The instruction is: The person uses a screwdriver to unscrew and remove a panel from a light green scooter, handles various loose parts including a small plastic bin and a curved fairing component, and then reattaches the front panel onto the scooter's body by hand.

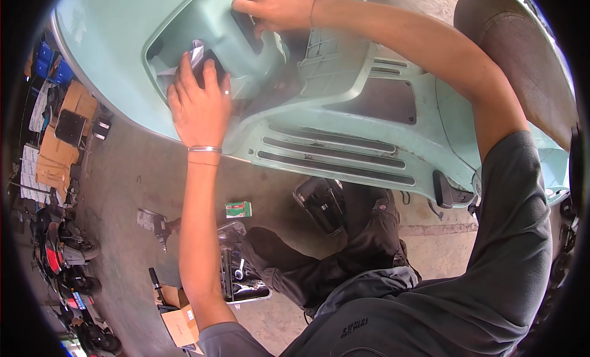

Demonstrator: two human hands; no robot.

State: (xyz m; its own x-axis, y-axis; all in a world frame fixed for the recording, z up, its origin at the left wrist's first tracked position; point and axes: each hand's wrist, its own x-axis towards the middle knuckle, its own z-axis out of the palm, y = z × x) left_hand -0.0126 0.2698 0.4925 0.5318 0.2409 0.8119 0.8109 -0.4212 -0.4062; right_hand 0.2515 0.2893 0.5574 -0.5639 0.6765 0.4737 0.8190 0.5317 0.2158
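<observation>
A mint-green scooter (344,145) stands in front of me, its inner front panel (236,34) around an open storage recess. My left hand (200,105) reaches into the left side of that recess, its fingers spread and the tips partly lost in shadow. White folded paper (196,50) sticks up by its fingertips; whether I hold it, I cannot tell. At the top, my right hand (279,8) is bent round the edge of a dark slot in the panel, thumb and fingers on either side. A silver bangle circles my left wrist.
A tray of tools (246,289) lies by my left leg, with a dark tray (321,200) under the footboard. On the floor are a green box (238,209), a power tool (161,229) and an open cardboard box (179,325). Motorbikes (64,246) line the left; the brown seat (522,56) is right.
</observation>
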